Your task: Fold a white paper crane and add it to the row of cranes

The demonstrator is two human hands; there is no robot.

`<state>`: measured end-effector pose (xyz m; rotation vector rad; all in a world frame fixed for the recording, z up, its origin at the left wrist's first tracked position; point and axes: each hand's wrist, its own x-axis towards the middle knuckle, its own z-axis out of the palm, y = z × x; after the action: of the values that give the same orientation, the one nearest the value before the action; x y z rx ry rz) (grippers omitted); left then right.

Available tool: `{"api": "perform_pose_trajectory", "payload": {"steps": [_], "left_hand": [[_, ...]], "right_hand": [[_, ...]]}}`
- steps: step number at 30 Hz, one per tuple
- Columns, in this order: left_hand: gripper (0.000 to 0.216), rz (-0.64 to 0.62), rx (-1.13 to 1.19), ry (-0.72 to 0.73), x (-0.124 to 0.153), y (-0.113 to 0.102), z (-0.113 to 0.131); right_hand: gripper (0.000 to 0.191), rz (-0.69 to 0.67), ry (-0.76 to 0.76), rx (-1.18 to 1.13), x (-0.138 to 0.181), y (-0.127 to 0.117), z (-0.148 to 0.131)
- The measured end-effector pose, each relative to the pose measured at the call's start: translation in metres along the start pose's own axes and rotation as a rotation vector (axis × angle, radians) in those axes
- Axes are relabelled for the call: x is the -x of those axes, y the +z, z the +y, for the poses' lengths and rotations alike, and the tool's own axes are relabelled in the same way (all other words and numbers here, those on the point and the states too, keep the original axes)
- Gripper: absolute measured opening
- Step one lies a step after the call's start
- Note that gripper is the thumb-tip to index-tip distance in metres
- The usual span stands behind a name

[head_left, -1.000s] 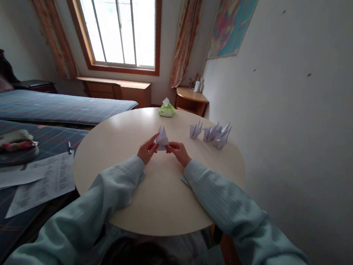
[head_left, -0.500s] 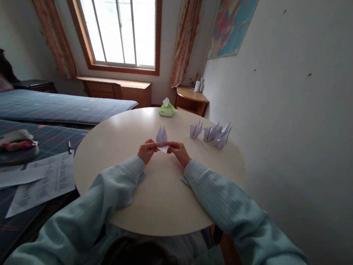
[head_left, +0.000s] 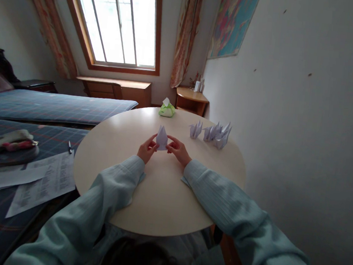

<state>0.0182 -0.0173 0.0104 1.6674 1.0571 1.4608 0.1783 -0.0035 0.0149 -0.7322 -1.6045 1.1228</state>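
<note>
Between my two hands is a piece of folded white paper (head_left: pixel 162 138), pointed at the top and held above the round table (head_left: pixel 164 198). My left hand (head_left: pixel 147 148) pinches its left edge near the bottom, with the index finger reaching up along the side. On the opposite edge my right hand (head_left: pixel 177 150) grips it in the same way. Several finished-looking white paper cranes (head_left: pixel 217 133) stand on the table to the right, one of them, a crane (head_left: pixel 196 130), slightly apart from the others.
A green tissue pack (head_left: pixel 167 109) sits at the table's far edge. Left of the table is a bed (head_left: pixel 63 138) with printed sheets (head_left: pixel 45 182), a pen (head_left: pixel 69 147) and a bag-like item (head_left: pixel 5 146). The white wall (head_left: pixel 289 131) runs close along the right.
The lower flap that pointed toward me no longer shows, and the paper now faces me as one whole shape. My fingers have moved from across its middle to its side edges.
</note>
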Motion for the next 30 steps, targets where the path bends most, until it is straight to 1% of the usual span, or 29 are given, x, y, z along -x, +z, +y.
{"api": "perform_pose_trajectory", "payload": {"steps": [6, 13, 15, 18, 21, 23, 26, 30], "left_hand": [[0.053, 0.020, -0.065, 0.044, 0.001, 0.000, 0.002], [0.055, 0.023, -0.054, -0.041, -0.001, 0.002, 0.000], [0.052, 0.016, -0.071, -0.052, -0.001, 0.002, -0.001], [0.044, -0.004, -0.137, -0.048, 0.000, 0.001, -0.002], [0.040, -0.038, -0.208, -0.039, 0.001, 0.001, -0.002], [0.039, -0.057, -0.240, -0.033, 0.001, 0.001, -0.003], [0.040, -0.068, -0.272, -0.028, 0.001, 0.001, -0.006], [0.050, -0.055, -0.283, -0.030, 0.000, 0.000, -0.008]], "right_hand": [[0.045, 0.018, -0.011, 0.005, -0.004, -0.002, 0.010], [0.041, 0.025, -0.024, 0.036, -0.003, -0.002, 0.009], [0.043, 0.007, -0.035, 0.044, -0.002, -0.001, 0.005], [0.052, -0.023, -0.046, 0.047, 0.001, -0.001, -0.001], [0.059, -0.069, -0.030, 0.026, 0.002, -0.001, -0.003], [0.060, -0.108, -0.012, 0.002, 0.002, -0.002, -0.003], [0.060, -0.134, 0.003, -0.031, 0.000, -0.003, -0.001], [0.060, -0.143, 0.031, -0.060, -0.001, -0.005, 0.001]]}}
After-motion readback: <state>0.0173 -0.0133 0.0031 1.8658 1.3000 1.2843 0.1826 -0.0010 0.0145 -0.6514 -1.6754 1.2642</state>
